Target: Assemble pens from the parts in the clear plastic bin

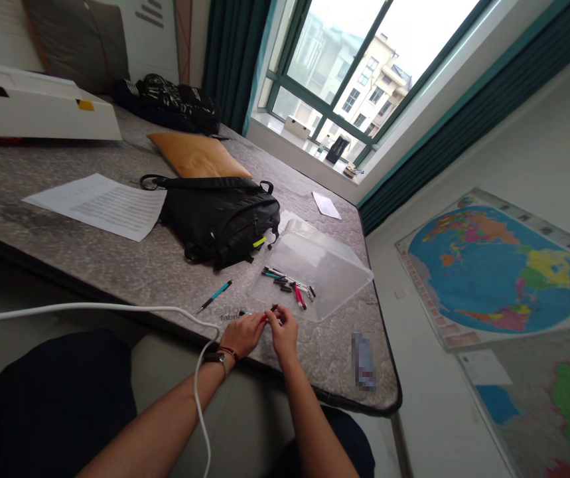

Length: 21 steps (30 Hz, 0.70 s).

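Note:
My left hand [245,333] and my right hand [285,330] meet at the mattress's near edge, fingers pinched together. Both are closed on a small pen [264,318] that shows bits of red and black; most of it is hidden by the fingers. Just beyond, a clear plastic box [337,255] lies with its opening toward me. Several loose pens and pen parts [285,283] in white, black, teal and red are gathered in it. A teal and black pen [215,296] lies on the mattress to the left. Another small teal piece shows beside my left hand.
A white cable [115,307] runs across from the left and over my left forearm. On the mattress [309,362] are a black backpack [222,219], a printed sheet [100,206], a brown envelope [200,154], a white box [40,106] and a blurred-out item [363,362] at right.

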Tool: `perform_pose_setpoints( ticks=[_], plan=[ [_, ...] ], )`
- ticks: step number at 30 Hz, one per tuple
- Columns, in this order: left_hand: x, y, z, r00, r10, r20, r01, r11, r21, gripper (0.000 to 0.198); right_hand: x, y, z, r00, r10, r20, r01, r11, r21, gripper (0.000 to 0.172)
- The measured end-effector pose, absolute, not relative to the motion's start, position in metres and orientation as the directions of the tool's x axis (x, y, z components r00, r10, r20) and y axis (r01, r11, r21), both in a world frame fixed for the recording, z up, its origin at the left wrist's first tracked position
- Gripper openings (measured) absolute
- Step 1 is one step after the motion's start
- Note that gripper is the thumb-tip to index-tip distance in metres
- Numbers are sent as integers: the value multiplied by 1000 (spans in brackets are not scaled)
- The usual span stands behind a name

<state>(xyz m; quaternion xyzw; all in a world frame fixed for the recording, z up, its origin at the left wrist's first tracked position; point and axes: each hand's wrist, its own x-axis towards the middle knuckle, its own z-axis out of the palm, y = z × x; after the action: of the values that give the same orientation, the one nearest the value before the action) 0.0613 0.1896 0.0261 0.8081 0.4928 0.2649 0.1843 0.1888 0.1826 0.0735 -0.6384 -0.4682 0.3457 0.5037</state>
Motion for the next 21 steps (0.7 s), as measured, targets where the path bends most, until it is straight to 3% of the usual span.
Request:
perform_pose_setpoints(
  ticks=[3,6,10,16,21],
  plan=[
    [61,189,24,385,892,239,723,-452,523,35,190,186,64,330,943,-35,148,-89,-985,37],
    [63,189,21,388,893,229,745,-450,494,36,188,189,49,338,928,-159,-70,-143,-987,34],
    [65,192,17,396,892,221,770,-453,450,33,186,190,28,420,865,-274,-329,-137,-934,42],
    [68,194,17,413,886,213,787,-464,407,28,187,189,17,418,857,-301,-456,-89,-886,46],
    [70,195,15,408,891,198,782,-453,427,26,191,180,21,262,919,-295,-636,-65,-769,51]
  ],
)
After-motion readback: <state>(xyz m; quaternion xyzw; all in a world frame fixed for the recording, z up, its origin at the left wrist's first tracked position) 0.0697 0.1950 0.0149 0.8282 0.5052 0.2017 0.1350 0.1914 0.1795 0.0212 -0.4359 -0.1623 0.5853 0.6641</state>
